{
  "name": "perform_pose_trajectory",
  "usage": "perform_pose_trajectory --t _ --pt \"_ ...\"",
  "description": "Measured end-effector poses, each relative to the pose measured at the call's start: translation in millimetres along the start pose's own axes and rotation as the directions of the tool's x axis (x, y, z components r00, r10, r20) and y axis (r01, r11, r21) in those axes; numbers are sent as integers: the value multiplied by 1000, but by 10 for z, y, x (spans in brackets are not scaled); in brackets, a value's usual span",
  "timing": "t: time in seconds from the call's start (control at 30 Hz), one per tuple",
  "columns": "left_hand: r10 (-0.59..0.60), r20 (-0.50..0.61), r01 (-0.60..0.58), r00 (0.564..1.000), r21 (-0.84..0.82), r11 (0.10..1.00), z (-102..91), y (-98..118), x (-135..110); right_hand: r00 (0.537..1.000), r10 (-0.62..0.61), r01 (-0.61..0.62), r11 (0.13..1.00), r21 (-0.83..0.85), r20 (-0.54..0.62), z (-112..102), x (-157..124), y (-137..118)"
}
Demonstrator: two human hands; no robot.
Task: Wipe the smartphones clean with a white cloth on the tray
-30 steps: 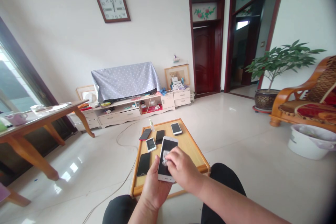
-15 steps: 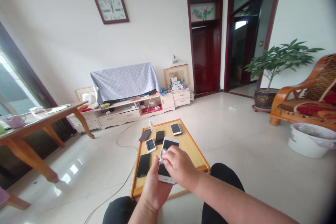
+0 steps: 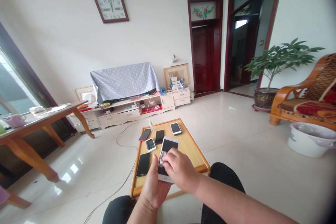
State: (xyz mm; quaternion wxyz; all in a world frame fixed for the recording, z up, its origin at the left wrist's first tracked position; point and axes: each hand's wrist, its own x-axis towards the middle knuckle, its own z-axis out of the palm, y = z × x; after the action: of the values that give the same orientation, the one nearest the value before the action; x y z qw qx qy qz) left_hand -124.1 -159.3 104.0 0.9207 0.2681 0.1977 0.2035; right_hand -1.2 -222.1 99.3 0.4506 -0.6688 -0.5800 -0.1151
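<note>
My left hand [image 3: 153, 189] is closed round the lower part of a white phone [image 3: 168, 145] with a dark screen, held above a low wooden table [image 3: 189, 145]. My right hand [image 3: 178, 170] pinches a small crumpled white wipe [image 3: 162, 156] and presses it on the phone's screen near its left edge. On the table beyond lie several other phones: a black one [image 3: 143, 164], a small white one [image 3: 150, 144], a black one [image 3: 159, 137], one with a red edge [image 3: 145, 134] and a white one [image 3: 175, 128]. A small bottle [image 3: 151, 125] stands at the far edge.
A white cable [image 3: 123, 178] trails over the floor left of the table. A wooden table [image 3: 39, 122] stands left, a TV cabinet [image 3: 131, 108] with a covered screen at the back. A potted plant [image 3: 273, 73], a wooden armchair [image 3: 307, 101] and a white basin [image 3: 309, 140] are at the right.
My right hand has slid the wipe from the middle of the screen towards its left edge. My left hand keeps the phone almost still.
</note>
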Motion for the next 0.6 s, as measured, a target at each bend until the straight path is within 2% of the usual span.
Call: perform_pose_trajectory --t 0.07,0.17,0.23,0.3,0.47,0.53,0.6 --pt "0 5 0 1000 1 1000 -12 6 -1 1000 -4 4 1000 3 -14 -16 -15 -5" --pt "20 14 -20 1000 27 999 5 12 -19 982 93 -97 995 -17 -166 -136 165 155" --pt "30 24 -31 999 21 999 16 18 -23 972 106 -118 992 -42 -210 -197 247 248" --pt "45 22 -44 999 -21 999 9 30 -11 983 69 -82 994 -70 -167 -192 186 236" --pt "-16 60 21 998 -91 996 -57 79 29 996 -68 72 995 -67 55 -42 -307 -63" --pt "-30 74 36 997 -74 997 -57 87 24 993 -83 87 995 -54 79 -27 -376 -104" --pt "-27 84 30 996 -40 999 -30 78 9 997 -63 65 996 -54 36 -51 -320 -71"
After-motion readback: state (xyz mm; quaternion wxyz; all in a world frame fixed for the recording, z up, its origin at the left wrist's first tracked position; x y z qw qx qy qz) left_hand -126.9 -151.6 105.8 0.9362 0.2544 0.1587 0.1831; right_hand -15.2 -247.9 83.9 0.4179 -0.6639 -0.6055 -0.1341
